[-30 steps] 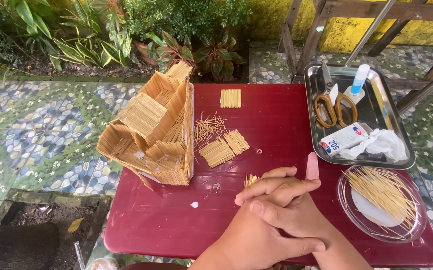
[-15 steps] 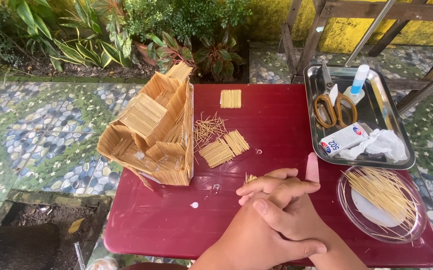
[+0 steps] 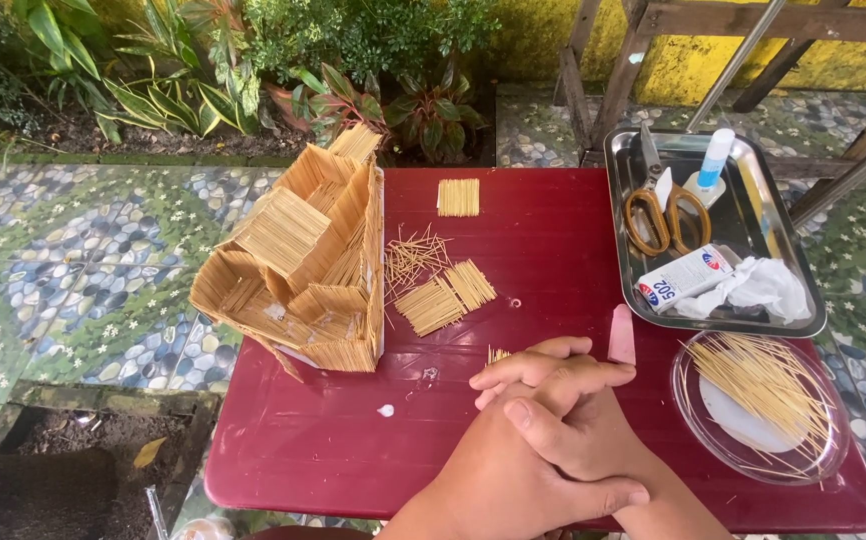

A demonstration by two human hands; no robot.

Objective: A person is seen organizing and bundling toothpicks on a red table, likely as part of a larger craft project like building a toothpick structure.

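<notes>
My right hand (image 3: 553,368) lies flat on the red table (image 3: 553,240), fingers pointing left. Whether it presses on something I cannot tell. My left hand (image 3: 513,470) rests on top of it, thumb up and fingers curled round the right wrist. A small bundle of toothpicks (image 3: 498,354) peeks out just beyond the right fingertips. A pink strip (image 3: 621,334) lies beside the knuckles. A toothpick house model (image 3: 303,265) stands at the table's left, apart from both hands.
Flat toothpick panels (image 3: 445,297) and loose toothpicks (image 3: 411,255) lie mid-table, another panel (image 3: 458,197) farther back. A metal tray (image 3: 788,300) at right holds scissors (image 3: 665,220), a glue bottle (image 3: 713,160), a small box and tissue. A clear dish (image 3: 693,400) holds several toothpicks.
Both hands stay stacked in the same spot; the fingers have only shifted slightly.
</notes>
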